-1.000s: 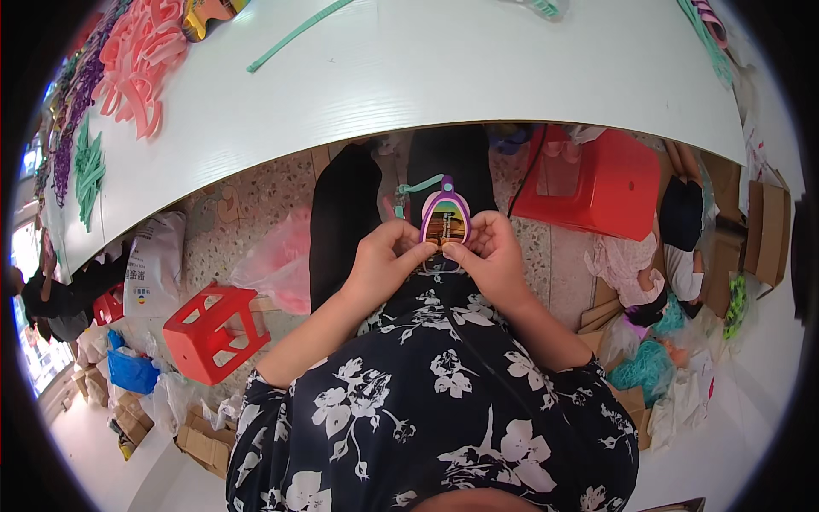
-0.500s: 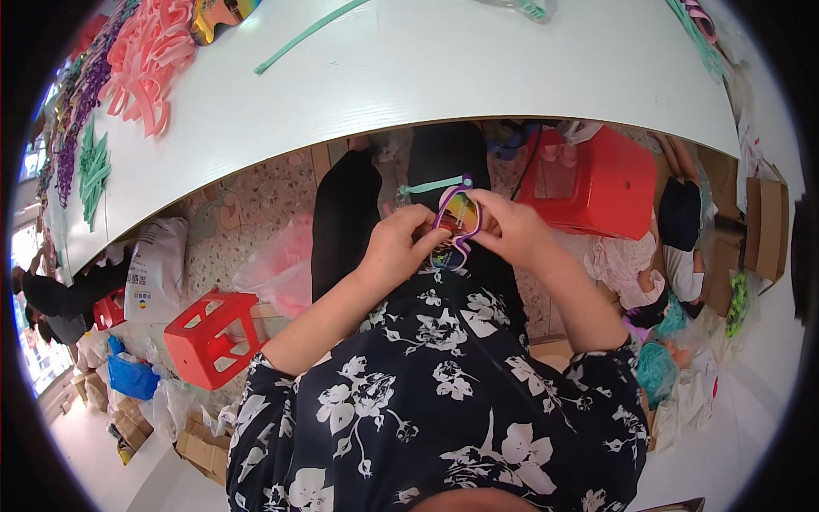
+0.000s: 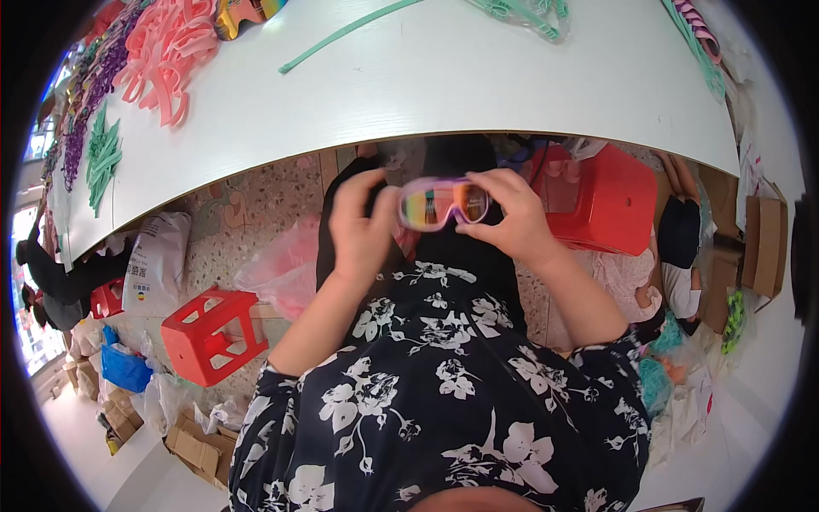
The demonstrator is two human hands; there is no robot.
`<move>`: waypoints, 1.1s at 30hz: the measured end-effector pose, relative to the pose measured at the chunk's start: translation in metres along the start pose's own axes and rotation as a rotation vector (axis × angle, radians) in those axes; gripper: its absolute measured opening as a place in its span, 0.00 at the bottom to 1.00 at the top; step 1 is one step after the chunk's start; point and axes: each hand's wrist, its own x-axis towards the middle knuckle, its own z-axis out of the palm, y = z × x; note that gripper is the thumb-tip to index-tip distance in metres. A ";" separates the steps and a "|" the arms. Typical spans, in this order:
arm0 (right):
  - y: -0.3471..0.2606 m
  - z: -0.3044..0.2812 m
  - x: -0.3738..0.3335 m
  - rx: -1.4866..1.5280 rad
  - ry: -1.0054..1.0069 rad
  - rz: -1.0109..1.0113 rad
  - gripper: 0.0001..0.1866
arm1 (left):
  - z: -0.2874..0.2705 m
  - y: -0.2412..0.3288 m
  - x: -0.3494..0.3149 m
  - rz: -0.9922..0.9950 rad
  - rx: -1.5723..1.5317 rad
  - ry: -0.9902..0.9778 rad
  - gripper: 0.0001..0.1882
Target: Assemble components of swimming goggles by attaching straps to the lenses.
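Just short of the near edge of the white tabletop (image 3: 409,98), a pair of purple-framed goggles (image 3: 424,205) hung above the person's lap, between the two bare hands. Its lenses were shiny, with yellow, green and orange tints. The right hand (image 3: 519,215) pinched the right end of the frame, fingers at the upper rim and thumb lower down near the nose bridge. The left hand (image 3: 362,224) was at the left end, smeared by blur, thumb and fingers spread apart; whether it touched the frame I cannot tell.

On the tabletop, a long green strap (image 3: 350,32) lay slantwise near the far side, with a tangle of clear and green pieces (image 3: 537,19) to its right. At the left sat a heap of pink straps (image 3: 175,51), purple strands (image 3: 102,81) beside it, and a small bunch of green strips (image 3: 103,158) nearer the person.

Below, on the speckled floor (image 3: 256,205), one red stool (image 3: 623,205) stood to the right, partly under the tabletop, and a smaller red stool (image 3: 192,350) to the left. A pink plastic bag (image 3: 286,269) lay between the smaller stool and the person's legs.
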 end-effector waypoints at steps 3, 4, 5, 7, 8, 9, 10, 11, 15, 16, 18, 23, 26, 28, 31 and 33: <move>-0.023 0.026 -0.019 0.067 0.220 0.192 0.38 | -0.016 0.015 -0.011 -0.371 -0.272 -0.013 0.14; -0.032 0.037 -0.025 0.087 0.258 0.243 0.38 | -0.013 0.005 -0.020 -0.368 -0.259 -0.054 0.14; -0.038 0.047 -0.029 0.077 0.282 0.223 0.38 | -0.008 0.015 -0.025 -0.368 -0.331 -0.054 0.13; -0.053 0.054 -0.029 -0.023 0.280 0.216 0.41 | 0.002 0.031 -0.026 -0.292 -0.339 -0.054 0.11; -0.059 0.054 -0.029 -0.066 0.266 0.235 0.42 | 0.004 0.031 -0.025 -0.304 -0.317 -0.076 0.11; -0.063 0.056 -0.032 -0.082 0.255 0.247 0.43 | 0.005 0.031 -0.023 -0.316 -0.296 -0.099 0.11; -0.064 0.055 -0.034 -0.101 0.245 0.256 0.44 | 0.008 0.031 -0.021 -0.325 -0.277 -0.119 0.11; -0.066 0.054 -0.037 -0.120 0.235 0.266 0.45 | 0.013 0.025 -0.021 -0.249 -0.219 -0.117 0.11; -0.063 0.047 -0.052 -0.047 0.222 0.259 0.46 | 0.022 0.026 -0.020 -0.136 -0.181 -0.222 0.10; -0.061 0.045 -0.055 -0.035 0.235 0.243 0.44 | 0.023 0.024 -0.018 -0.098 -0.174 -0.261 0.10; -0.053 0.043 -0.059 0.069 0.251 0.265 0.38 | 0.025 0.022 -0.014 -0.023 -0.162 -0.337 0.10; -0.030 0.035 -0.051 0.484 0.255 0.506 0.16 | 0.023 0.032 -0.005 0.105 -0.146 -0.492 0.12; -0.023 0.029 -0.043 0.744 0.238 0.692 0.15 | 0.021 0.031 -0.007 -0.006 -0.192 -0.555 0.14; -0.026 0.024 -0.036 0.951 0.227 0.825 0.12 | 0.019 0.035 -0.008 -0.105 -0.248 -0.583 0.14; -0.013 0.015 -0.031 1.065 0.179 0.801 0.09 | 0.015 0.051 -0.002 -0.176 -0.280 -0.622 0.14; -0.007 0.006 -0.026 1.091 0.078 0.810 0.09 | 0.014 0.051 0.001 -0.123 -0.230 -0.645 0.14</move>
